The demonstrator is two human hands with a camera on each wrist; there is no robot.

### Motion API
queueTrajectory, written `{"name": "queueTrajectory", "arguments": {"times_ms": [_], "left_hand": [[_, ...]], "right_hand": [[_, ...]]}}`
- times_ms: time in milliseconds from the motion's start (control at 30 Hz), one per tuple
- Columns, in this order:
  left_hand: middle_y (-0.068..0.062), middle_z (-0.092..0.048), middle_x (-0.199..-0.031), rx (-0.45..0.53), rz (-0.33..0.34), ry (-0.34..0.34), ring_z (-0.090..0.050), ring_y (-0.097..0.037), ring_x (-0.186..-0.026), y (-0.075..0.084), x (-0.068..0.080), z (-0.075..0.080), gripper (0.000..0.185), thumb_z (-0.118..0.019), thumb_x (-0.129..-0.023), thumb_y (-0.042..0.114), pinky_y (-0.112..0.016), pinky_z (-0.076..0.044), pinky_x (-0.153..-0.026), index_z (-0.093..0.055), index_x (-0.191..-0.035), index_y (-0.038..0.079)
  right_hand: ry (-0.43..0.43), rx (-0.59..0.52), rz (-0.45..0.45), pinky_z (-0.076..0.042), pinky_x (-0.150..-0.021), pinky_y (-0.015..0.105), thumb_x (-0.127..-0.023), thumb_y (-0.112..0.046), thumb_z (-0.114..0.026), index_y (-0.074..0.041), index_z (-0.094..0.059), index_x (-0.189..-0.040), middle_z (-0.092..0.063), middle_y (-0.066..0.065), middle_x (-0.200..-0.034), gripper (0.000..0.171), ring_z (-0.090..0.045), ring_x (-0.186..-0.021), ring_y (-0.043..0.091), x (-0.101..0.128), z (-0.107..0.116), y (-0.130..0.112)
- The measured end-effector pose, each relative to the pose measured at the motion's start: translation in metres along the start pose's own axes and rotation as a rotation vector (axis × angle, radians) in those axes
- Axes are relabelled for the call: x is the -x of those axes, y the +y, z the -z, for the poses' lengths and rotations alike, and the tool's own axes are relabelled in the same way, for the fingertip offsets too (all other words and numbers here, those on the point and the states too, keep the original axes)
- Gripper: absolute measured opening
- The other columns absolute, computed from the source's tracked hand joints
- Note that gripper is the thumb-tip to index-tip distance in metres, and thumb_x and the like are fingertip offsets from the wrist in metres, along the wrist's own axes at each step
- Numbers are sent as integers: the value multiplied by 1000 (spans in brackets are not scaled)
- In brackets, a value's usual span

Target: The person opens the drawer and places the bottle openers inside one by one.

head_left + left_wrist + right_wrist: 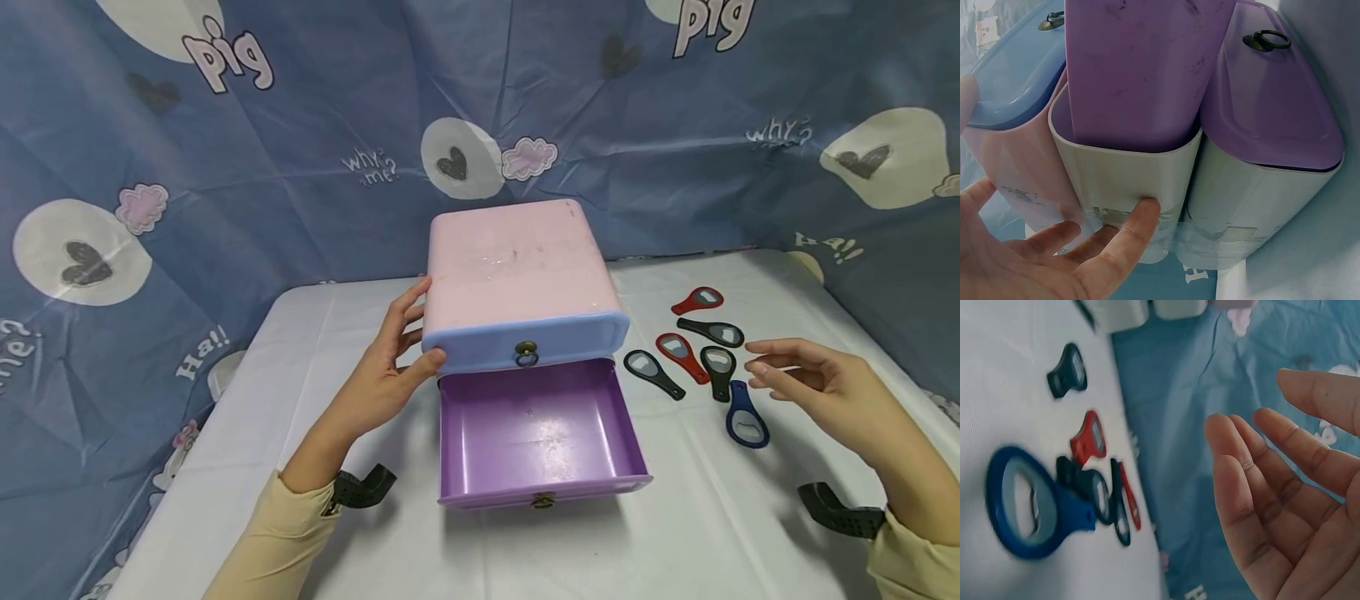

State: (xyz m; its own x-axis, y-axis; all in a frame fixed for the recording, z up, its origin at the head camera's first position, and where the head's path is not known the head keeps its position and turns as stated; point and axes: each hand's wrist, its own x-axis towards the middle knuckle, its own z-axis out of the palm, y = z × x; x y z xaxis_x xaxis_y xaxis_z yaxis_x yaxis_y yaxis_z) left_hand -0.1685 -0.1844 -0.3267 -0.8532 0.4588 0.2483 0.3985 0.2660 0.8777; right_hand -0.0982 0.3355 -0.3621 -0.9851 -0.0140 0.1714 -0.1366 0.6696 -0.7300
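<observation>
Left hand (386, 367) flat against left side of drawer box (517, 279), fingers straight, thumb on blue drawer (525, 340) front. Purple drawer (536, 433) below pulled out. Right hand (813, 379) relaxed, fingers spread, holding nothing, hovering just right of blue opener (747, 417). Other openers (693, 346), red and black, lying beside it on counter (712, 517).

Six bottle openers (697, 358), one drawer box (517, 283), two hands (382, 375).
</observation>
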Motion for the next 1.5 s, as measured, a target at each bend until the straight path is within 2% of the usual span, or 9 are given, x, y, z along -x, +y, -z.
{"name": "queueTrajectory", "arguments": {"times_ms": [333,433,567,633,700,800,1033,1233,1500], "left_hand": [[-11,-29,-173,12,-9,-4,-42,-46,-154,0,-1,0,81,-67,-109,27,-58,-63,-98,-17,-171,43],[-11,-30,-172,10,-5,-3,-43,-45,-154,0,-1,0,81,-67,-109,26,-57,-63,-97,-18,-170,44],[-10,-31,-172,6,-4,2,-43,-45,-153,1,0,1,82,-68,-108,25,-58,-63,-97,-18,-170,44],[-11,-30,-172,5,-5,3,-43,-45,-153,1,0,1,82,-68,-108,25,-58,-63,-97,-18,-170,44],[-11,-30,-173,5,-6,0,-43,-45,-154,1,0,1,81,-67,-108,25,-58,-63,-98,-18,-170,43],[-12,-29,-173,10,-8,-4,-43,-45,-153,1,-1,0,81,-67,-109,25,-57,-63,-98,-18,-170,43],[-12,-29,-173,11,-4,-5,-43,-45,-153,1,0,0,81,-67,-109,26,-56,-63,-98,-18,-170,43],[-11,-29,-173,17,-2,-5,-44,-44,-153,1,0,0,81,-67,-109,26,-56,-63,-98,-18,-170,44],[-11,-29,-173,15,1,-3,-43,-45,-153,1,1,1,81,-68,-108,26,-57,-63,-98,-18,-170,44]], "right_hand": [[-27,73,-50,-55,-68,12,-106,-28,-71,-2,-65,-140,-62,-41,-101,43,-71,-84,-7,-4,2,21],[-24,118,-67,-54,-65,14,-105,-29,-72,-2,-66,-139,-65,-37,-101,43,-69,-82,-10,-4,2,25],[-20,210,-90,-50,-61,18,-104,-31,-73,-1,-69,-136,-81,3,-109,44,-66,-80,-8,-7,0,28],[-30,252,-106,-49,-61,21,-104,-33,-73,0,-69,-135,-78,23,-117,45,-72,-83,5,-8,0,29],[-54,275,-120,-49,-63,22,-105,-34,-72,2,-69,-135,-74,32,-121,47,-76,-86,22,-8,0,31],[-96,286,-141,-50,-64,25,-105,-37,-70,2,-68,-137,-73,33,-123,50,-77,-92,37,-8,0,34],[-193,296,-183,-54,-69,30,-107,-41,-65,7,-65,-138,-70,35,-127,56,-76,-100,43,-10,0,36],[-237,315,-203,-55,-70,29,-108,-41,-65,8,-67,-135,-75,29,-121,57,-77,-99,37,-10,0,36],[-272,359,-230,-52,-70,32,-105,-45,-68,8,-72,-128,-76,28,-117,58,-71,-103,43,-12,-3,40]]}}
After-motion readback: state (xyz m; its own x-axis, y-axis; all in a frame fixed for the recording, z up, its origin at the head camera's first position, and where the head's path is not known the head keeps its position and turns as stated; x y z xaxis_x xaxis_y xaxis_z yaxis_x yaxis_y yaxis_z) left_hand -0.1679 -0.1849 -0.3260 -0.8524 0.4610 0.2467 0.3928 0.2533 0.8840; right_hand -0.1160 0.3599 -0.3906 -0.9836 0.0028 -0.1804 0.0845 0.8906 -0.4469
